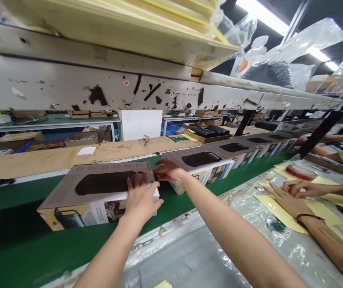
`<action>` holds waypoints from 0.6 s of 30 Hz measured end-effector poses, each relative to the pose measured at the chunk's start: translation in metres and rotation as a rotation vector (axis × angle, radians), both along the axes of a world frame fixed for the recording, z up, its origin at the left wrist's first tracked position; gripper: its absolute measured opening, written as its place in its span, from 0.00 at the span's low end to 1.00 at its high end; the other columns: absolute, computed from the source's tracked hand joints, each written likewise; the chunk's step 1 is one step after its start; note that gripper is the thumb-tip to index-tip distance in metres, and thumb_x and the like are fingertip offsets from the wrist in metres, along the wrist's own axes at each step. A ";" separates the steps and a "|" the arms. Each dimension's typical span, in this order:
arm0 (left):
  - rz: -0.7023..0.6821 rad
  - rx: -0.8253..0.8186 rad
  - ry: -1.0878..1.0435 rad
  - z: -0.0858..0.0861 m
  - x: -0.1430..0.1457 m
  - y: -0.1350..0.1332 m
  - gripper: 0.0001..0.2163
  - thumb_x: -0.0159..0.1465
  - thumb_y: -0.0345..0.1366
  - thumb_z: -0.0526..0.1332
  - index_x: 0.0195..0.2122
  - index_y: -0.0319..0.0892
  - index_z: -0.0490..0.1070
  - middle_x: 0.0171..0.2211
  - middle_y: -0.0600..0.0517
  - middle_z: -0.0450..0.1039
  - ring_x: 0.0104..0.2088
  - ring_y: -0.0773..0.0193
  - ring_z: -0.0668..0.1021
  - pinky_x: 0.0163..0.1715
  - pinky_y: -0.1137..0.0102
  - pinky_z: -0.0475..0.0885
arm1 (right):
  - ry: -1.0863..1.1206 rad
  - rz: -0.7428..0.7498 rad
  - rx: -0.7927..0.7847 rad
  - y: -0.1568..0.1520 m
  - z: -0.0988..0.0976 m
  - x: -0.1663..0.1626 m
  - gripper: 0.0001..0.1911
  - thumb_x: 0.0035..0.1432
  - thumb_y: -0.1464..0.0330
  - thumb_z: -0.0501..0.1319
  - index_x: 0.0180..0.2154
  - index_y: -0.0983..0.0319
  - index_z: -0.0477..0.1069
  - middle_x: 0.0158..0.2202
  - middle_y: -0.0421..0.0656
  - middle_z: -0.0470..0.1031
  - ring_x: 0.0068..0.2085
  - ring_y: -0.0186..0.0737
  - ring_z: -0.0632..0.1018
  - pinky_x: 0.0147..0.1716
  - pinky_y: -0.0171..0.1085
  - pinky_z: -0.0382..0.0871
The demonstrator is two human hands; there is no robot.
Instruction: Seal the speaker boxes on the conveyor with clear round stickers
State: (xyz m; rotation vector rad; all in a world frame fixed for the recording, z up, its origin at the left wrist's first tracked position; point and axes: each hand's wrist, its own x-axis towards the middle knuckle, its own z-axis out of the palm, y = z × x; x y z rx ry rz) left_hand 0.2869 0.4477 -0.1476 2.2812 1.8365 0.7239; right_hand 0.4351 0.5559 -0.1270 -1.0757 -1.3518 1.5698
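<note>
A printed product box [78,192] with a dark oblong device pictured on top lies on the green conveyor belt [105,244]. My left hand [141,198] rests on its right end, fingers spread over the lid and thumb out past the near corner. At the far right corner of the same box is my right hand [168,171], its fingers apart and slightly bent toward the box edge. Whether those fingertips press on the box end cannot be made out. Just right of my right hand stands another matching box [198,160].
More matching boxes [234,148] line the belt to the right. A metal shelf beam [159,94] crosses above, bearing yellow sheets [129,28]. Cardboard [114,154] covers the ledge behind. At right, another person's hands [294,196] work on yellow paper near a tape roll [300,173].
</note>
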 end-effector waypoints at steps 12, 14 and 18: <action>-0.016 0.014 -0.082 0.000 -0.009 -0.003 0.18 0.52 0.36 0.77 0.44 0.51 0.80 0.61 0.38 0.71 0.68 0.24 0.58 0.65 0.32 0.41 | -0.445 -0.126 0.416 0.001 -0.021 -0.001 0.10 0.61 0.70 0.59 0.46 0.60 0.71 0.36 0.48 0.80 0.41 0.50 0.82 0.42 0.51 0.79; -0.021 0.017 -0.145 0.003 -0.010 -0.004 0.19 0.49 0.34 0.79 0.43 0.50 0.81 0.62 0.39 0.70 0.68 0.23 0.58 0.65 0.33 0.39 | -0.477 -0.093 0.584 -0.012 -0.027 0.002 0.21 0.59 0.77 0.54 0.52 0.58 0.72 0.51 0.49 0.79 0.60 0.51 0.74 0.60 0.54 0.68; -0.013 -0.119 -0.059 0.017 -0.014 -0.010 0.21 0.52 0.32 0.77 0.47 0.53 0.80 0.65 0.44 0.68 0.71 0.29 0.54 0.67 0.34 0.39 | -0.580 0.127 0.753 -0.042 -0.054 0.003 0.38 0.46 0.84 0.53 0.58 0.58 0.72 0.62 0.48 0.73 0.70 0.52 0.62 0.69 0.59 0.52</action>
